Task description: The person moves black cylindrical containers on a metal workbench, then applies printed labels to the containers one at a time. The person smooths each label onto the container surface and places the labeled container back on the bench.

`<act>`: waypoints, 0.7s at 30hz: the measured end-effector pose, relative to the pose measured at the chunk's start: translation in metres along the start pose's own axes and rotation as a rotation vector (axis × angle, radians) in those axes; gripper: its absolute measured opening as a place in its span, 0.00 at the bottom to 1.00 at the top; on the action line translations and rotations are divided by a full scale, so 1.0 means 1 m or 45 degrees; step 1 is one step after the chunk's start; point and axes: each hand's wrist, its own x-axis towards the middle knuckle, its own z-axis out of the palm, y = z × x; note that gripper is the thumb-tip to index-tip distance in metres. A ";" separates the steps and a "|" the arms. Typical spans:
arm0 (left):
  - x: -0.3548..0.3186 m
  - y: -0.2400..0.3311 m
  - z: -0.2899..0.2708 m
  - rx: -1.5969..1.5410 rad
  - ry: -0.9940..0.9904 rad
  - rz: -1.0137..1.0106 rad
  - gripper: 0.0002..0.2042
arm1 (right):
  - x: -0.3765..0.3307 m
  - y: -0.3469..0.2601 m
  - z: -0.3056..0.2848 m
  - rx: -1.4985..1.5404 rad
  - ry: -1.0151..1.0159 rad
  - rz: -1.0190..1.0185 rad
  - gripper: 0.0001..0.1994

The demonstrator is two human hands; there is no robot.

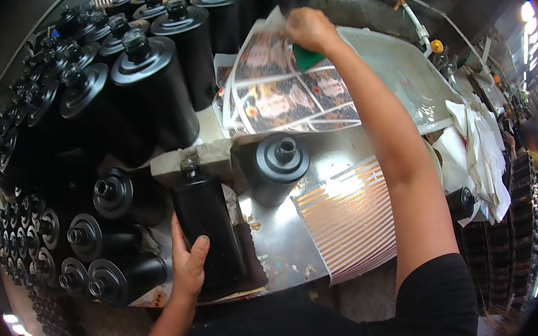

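Note:
My left hand (189,258) is closed around the side of a matte black bottle (202,208), thumb on top. The bottle lies on a dark cloth (253,255), its neck at a pale grey block (189,161). My right hand (311,29) is closed at the far end of a stack of printed decal sheets (275,98). A flat green piece (307,59) sticks out below its fingers, and a lifted, blurred sheet corner (275,20) is at its fingertips. Whether the fingers pinch that corner is hidden. Another black bottle (279,160) stands upright right of the held one.
Many black bottles (154,75) crowd the back left, and more (120,279) lie at the left. A gold-striped sheet (353,218) lies on the metal table (283,238). A shallow clear tray (404,81) with liquid, white paper (477,152) and a pipe (422,30) are at the right.

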 end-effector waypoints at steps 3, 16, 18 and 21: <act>-0.002 -0.002 -0.002 -0.003 0.019 0.004 0.42 | -0.013 -0.014 -0.014 0.005 0.075 0.146 0.14; 0.000 -0.008 -0.006 -0.027 -0.018 0.042 0.36 | -0.175 0.034 -0.042 0.295 -0.304 0.122 0.19; 0.001 -0.009 -0.005 -0.019 0.005 0.056 0.35 | -0.186 0.042 -0.045 0.468 -0.075 0.315 0.18; 0.003 -0.012 -0.004 -0.026 -0.001 0.067 0.34 | -0.192 0.082 -0.032 0.163 -0.140 0.560 0.21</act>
